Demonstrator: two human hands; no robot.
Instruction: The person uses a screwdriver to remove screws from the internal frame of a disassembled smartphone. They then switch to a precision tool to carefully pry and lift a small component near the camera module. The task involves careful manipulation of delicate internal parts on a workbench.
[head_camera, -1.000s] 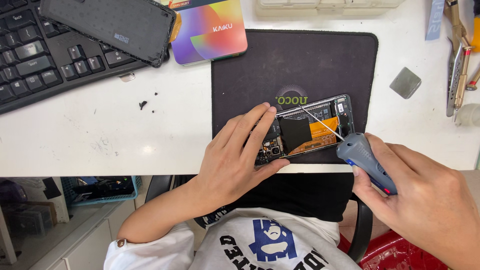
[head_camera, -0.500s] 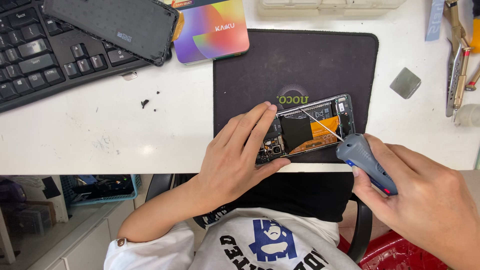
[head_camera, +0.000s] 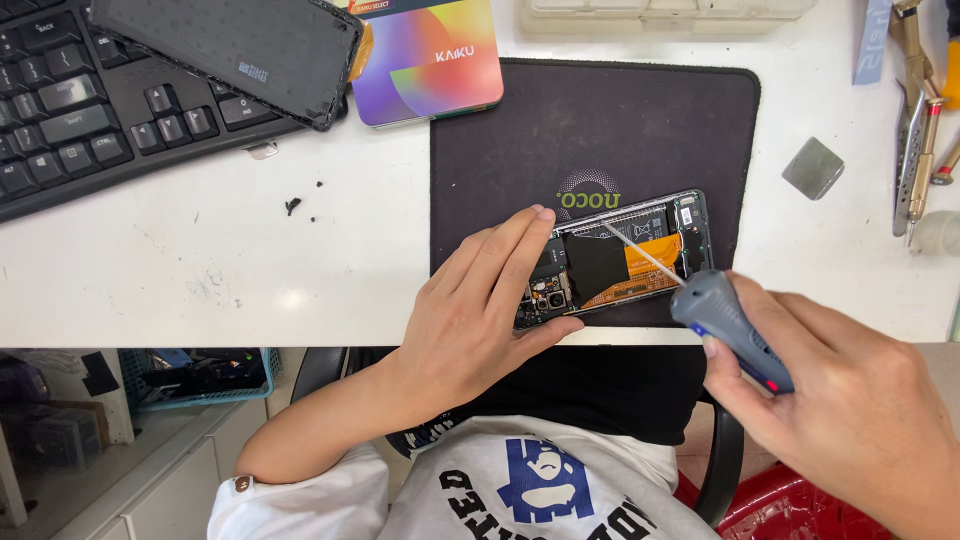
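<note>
An opened phone (head_camera: 640, 255), its back off and its orange flex cable and boards showing, lies on a dark work mat (head_camera: 600, 120) at the table's front edge. My left hand (head_camera: 480, 310) rests flat on the phone's left end, fingers spread, pinning it down. My right hand (head_camera: 850, 410) grips a grey and blue electric screwdriver (head_camera: 730, 330). Its thin bit (head_camera: 645, 255) slants up and left, and the tip touches the phone's inside near the black patch.
A black keyboard (head_camera: 90, 110) sits at the back left with a black phone back cover (head_camera: 230, 50) lying on it. A colourful box (head_camera: 425, 60) is behind the mat. Tweezers and tools (head_camera: 915, 130) lie at the right, with a small grey square pad (head_camera: 812, 167) nearby.
The screwdriver's bit tip has shifted slightly across the phone's inside. Both hands stay in nearly the same place.
</note>
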